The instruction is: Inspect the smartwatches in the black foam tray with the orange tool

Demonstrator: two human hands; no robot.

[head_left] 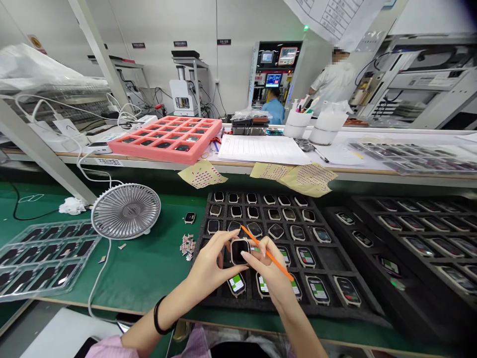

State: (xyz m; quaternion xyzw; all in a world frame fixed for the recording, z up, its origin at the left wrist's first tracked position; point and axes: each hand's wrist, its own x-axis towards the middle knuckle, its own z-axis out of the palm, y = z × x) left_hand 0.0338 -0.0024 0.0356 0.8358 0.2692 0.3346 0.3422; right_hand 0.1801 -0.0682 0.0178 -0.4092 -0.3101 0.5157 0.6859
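My left hand (212, 261) grips a square black smartwatch body (240, 251) by its edges, above a black foam tray (324, 258). My right hand (270, 272) pinches a thin orange stick (283, 270), whose far end reaches past the watch toward the tray. Its tip does not appear to touch the watch. Several similar watches (276, 231) sit in the tray's compartments beneath and beyond my hands, some with green-and-white screens. My fingers hide part of the watch's edge.
A second black tray of watches (421, 238) lies to the right. A round grey fan (125, 211) and a transparent tray (48, 253) stand on the green mat at left. A pink foam tray (167, 139) rests on the shelf behind. A co-worker (333, 79) stands farther back.
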